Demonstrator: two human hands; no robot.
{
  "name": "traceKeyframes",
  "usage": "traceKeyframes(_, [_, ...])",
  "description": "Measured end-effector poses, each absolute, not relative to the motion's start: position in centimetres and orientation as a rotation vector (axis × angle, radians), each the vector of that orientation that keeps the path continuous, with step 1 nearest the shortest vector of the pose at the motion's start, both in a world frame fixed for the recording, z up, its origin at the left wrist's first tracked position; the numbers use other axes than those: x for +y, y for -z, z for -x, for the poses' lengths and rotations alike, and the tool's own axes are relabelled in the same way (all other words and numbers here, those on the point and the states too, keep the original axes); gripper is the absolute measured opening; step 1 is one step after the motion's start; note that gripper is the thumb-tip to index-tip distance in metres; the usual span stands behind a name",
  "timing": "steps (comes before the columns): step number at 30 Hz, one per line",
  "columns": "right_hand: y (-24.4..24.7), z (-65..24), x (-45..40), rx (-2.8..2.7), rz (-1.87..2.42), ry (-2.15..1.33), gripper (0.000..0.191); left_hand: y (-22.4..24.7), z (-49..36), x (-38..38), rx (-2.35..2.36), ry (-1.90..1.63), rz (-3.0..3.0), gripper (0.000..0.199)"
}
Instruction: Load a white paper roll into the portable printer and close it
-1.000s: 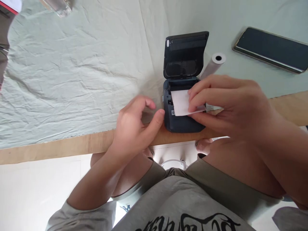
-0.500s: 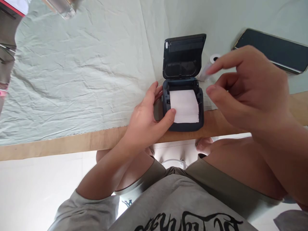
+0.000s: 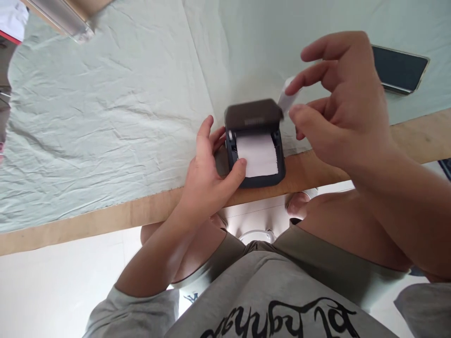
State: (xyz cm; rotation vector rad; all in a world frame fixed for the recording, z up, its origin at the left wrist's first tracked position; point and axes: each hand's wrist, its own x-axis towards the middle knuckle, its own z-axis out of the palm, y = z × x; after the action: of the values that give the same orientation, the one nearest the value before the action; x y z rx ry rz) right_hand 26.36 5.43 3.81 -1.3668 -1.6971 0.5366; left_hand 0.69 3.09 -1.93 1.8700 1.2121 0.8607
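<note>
A small dark portable printer sits at the table's front edge, its hinged lid half lowered and blurred by motion. White paper spreads out of its bay toward me. My left hand grips the printer's left side, thumb pressing on the paper's left edge and fingers along the outer wall. To the right of the lid, my right hand hovers with fingers curved and apart, holding nothing. Behind its fingertips lies a white paper roll, partly hidden.
A pale green cloth covers the table, with a bare wooden edge along the front. Beyond my right hand lies a dark phone. A clear-ended object stands at the back left.
The printer's lid has swung down from upright toward the body. My right hand has moved up and its fingers have spread. My left thumb stays on the paper; the whole view has shifted slightly.
</note>
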Motion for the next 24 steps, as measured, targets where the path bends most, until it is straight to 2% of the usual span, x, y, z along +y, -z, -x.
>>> traceKeyframes(3, [-3.0,-27.2,5.4,-1.693,1.316,-0.620,0.011,1.8,-0.9,3.2,1.216,-0.872,-1.845,0.084])
traceKeyframes(4, [-2.7,-27.4,5.5,-1.731,1.300,-0.677,0.018,1.6,-0.9,3.2,1.199,-0.872,-1.846,0.082])
traceKeyframes(6, [-2.1,-27.9,5.9,-1.832,1.275,-0.836,0.046,1.2,-1.1,3.2,1.152,-0.876,-1.873,0.071])
traceKeyframes(8, [-1.6,-28.1,6.3,-1.868,1.264,-0.993,0.060,0.7,-1.2,3.1,1.135,-0.864,-1.918,0.055])
traceKeyframes(10, [-1.4,-27.9,6.6,-1.803,1.290,-1.089,0.060,0.3,-1.3,3.1,1.158,-0.842,-1.967,0.043])
traceKeyframes(12, [-1.8,-27.4,6.7,-1.707,1.351,-1.118,0.059,0.0,-1.3,3.0,1.171,-0.822,-2.014,0.039])
traceKeyframes(16, [-3.5,-26.1,6.8,-1.670,1.482,-1.140,0.064,0.1,-1.1,3.1,1.154,-0.814,-2.086,0.043])
traceKeyframes(24, [-4.5,-26.6,7.4,-1.841,1.626,-1.256,0.058,0.3,-0.8,3.1,1.198,-0.823,-2.155,0.044])
